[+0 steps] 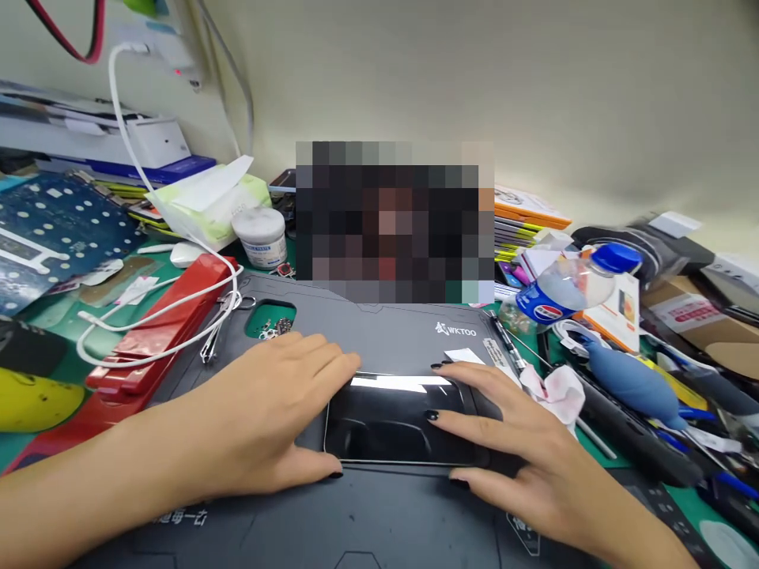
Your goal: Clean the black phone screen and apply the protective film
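Note:
A black smartphone [385, 427] lies screen up on a dark grey work mat [379, 514], its long side running left to right. Light reflects along the far part of its glossy glass. My left hand [269, 415] wraps its left end, fingers at the far edge and thumb at the near edge. Around the right end is my right hand [527, 450], with one fingertip over the screen, another at the far edge and the thumb by the near edge. My palms hide both ends of the phone.
To the left are a red tool [169, 316], a looped white cable [88, 336], a jar of paste [261, 237] and a tissue pack [207, 201]. A bottle [569, 284], a blue air blower [634, 383] and a crumpled tissue [554, 391] crowd the right. Small metal parts [276, 326] sit in the mat's cutout.

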Tool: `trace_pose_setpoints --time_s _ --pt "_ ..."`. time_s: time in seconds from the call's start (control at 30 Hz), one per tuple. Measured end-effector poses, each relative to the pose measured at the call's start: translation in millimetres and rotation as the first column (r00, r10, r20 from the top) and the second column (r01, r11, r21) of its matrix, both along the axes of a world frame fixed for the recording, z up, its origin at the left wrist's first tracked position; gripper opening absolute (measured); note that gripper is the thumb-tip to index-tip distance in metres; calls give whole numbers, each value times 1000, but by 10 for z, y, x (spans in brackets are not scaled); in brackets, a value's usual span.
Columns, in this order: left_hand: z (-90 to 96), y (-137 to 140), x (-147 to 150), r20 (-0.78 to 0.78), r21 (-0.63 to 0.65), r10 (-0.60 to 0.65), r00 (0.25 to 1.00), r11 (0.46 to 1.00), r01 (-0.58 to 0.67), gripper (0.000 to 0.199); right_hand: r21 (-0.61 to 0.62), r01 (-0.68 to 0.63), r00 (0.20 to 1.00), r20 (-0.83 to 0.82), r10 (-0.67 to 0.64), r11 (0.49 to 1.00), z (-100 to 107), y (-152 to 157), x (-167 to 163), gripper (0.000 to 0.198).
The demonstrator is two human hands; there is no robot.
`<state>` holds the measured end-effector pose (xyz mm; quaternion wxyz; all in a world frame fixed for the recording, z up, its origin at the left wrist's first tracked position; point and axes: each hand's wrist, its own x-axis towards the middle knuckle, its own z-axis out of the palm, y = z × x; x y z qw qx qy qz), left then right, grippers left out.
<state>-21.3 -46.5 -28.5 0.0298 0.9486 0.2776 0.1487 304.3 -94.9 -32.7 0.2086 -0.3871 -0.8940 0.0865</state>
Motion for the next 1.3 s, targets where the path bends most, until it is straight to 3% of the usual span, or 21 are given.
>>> trace_pose_setpoints --time_s 0.3,0.47,0.63,1.0,1.3 --pt "-19 30 22 19 -148 0 1000 989 2 47 -28 18 995 102 -15 999 -69 -30 144 39" --pt "-50 32 43 25 -224 36 999 974 -29 50 -94 58 987 156 -42 994 -170 -108 288 49" --pt "-72 10 6 4 -260 43 999 965 -40 35 -116 48 983 182 -27 992 -162 -146 318 57" --pt "-211 -62 -103 56 -277 116 992 956 -96 47 -133 51 983 180 -26 990 -175 -149 360 49" --pt "-165 -56 -204 1 -349 139 990 928 -130 59 -122 72 986 155 -53 990 -181 -111 336 43"
